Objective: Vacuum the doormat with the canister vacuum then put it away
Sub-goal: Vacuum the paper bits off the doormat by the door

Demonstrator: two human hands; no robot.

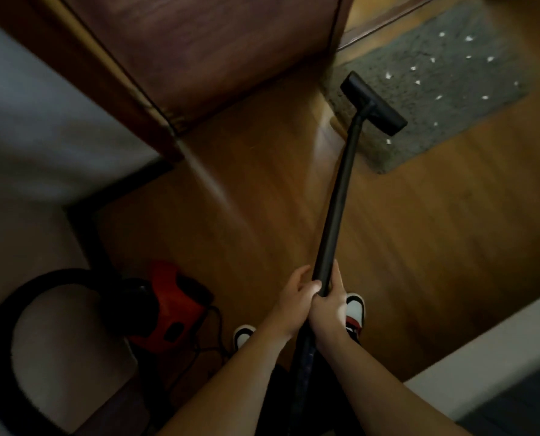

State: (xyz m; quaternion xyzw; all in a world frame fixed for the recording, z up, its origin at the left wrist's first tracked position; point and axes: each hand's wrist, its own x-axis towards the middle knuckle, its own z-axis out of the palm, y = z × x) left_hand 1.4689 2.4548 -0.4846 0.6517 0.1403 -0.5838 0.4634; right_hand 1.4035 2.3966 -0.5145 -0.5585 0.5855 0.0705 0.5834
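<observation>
The grey rectangular doormat [444,89], dotted with white scraps [388,76], lies on the wooden floor [262,215]. The flat black nozzle [374,103] rests on its near edge. The 2 hands, left hand [295,289] and right hand [328,308], both grip the long black wand [341,190]. A hard push could fold the mat, I think, and a far reach could drag the red canister vacuum [171,306] onto its cord.

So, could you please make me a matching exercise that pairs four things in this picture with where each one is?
Things:
1. floor nozzle
2. red canister vacuum
3. white scraps
4. wand

Places:
A. gripped by the left hand and right hand
B. on the wooden floor, to the person's left
C. scattered across the grey doormat
D. at the doormat's near-left edge

Pairs: 1-D, 2-B, 3-C, 4-A
</observation>
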